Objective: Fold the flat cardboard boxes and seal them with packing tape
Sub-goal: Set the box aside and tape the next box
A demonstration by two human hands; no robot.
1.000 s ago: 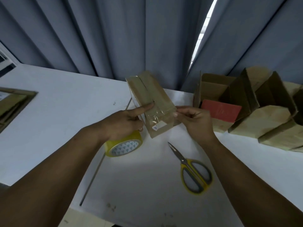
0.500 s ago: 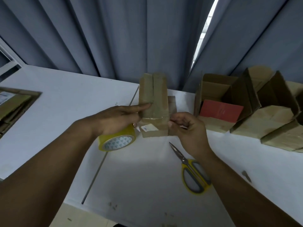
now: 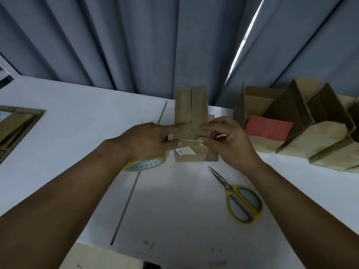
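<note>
— What do the hands do?
— The left hand (image 3: 147, 140) presses a straight index finger on the cardboard box (image 3: 191, 111). The right hand (image 3: 230, 141) pinches its near edge, maybe the clear tape too.
— Where is the box?
— It stands on the white table (image 3: 77, 117), with the tape roll (image 3: 144, 164) just beside it.

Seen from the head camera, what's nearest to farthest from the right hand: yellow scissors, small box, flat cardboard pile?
1. small box, centre, pinched by the right hand.
2. yellow scissors, on the table nearer the person, right of centre.
3. flat cardboard pile, far left edge of view.
</note>
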